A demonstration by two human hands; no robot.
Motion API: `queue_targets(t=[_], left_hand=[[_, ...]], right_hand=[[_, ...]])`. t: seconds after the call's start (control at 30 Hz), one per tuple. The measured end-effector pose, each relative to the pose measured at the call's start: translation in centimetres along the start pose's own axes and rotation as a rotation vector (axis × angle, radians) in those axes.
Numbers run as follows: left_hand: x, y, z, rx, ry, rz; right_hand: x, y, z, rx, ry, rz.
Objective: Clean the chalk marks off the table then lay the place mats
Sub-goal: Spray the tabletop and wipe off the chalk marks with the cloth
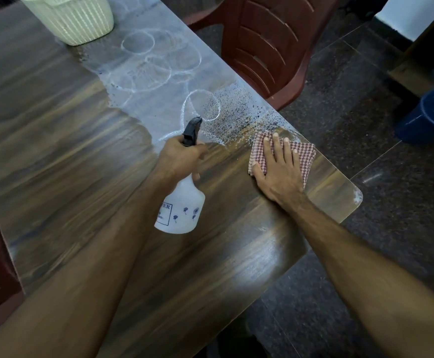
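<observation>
Spraying step, wiping next. Best to wet every chalk ring (146, 73) up to the basket (68, 19), then wipe from far end toward near edge. Left hand (182, 156) curled round bottle (181, 205) neck, nozzle aimed at rings mid-table (55, 140). Right hand (279, 166) flat, fingers spread, pressing cloth (306, 156) at right edge. No mats in view.
</observation>
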State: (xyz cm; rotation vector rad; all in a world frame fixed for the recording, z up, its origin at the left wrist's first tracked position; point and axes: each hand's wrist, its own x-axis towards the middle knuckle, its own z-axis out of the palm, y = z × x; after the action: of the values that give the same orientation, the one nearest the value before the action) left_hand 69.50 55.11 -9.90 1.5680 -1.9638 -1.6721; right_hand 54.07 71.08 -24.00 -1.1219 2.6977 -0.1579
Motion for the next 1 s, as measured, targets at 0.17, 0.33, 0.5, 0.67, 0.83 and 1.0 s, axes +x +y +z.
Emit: queue_targets(t=[0.17,0.33,0.5,0.67,0.83,1.0], left_hand=[[0.9,-1.1,-1.5,-0.062,0.079,-0.072],[1.3,-2.4,-2.9,-0.068,0.109,-0.089],[1.5,-3.2,-4.1,-0.087,0.13,-0.108],[0.7,-3.4,-4.8,-0.07,0.122,-0.084],[-1.3,-4.2,-6.0,-0.136,0.11,-0.027],[-2.8,-4.3,-7.6,-0.175,0.09,0.01]], right_hand=[[0.0,-0.1,0.1,-0.012,0.0,-0.001],[0.0,-0.2,0.0,-0.026,-0.01,0.007],[-0.1,-0.2,-0.1,-0.016,-0.013,0.007],[0.0,-0.2,-0.4,-0.02,-0.029,0.009],[1.0,-0.3,-0.6,-0.004,-0.033,0.009],[4.5,-4.5,-0.8,0.018,-0.056,0.013]])
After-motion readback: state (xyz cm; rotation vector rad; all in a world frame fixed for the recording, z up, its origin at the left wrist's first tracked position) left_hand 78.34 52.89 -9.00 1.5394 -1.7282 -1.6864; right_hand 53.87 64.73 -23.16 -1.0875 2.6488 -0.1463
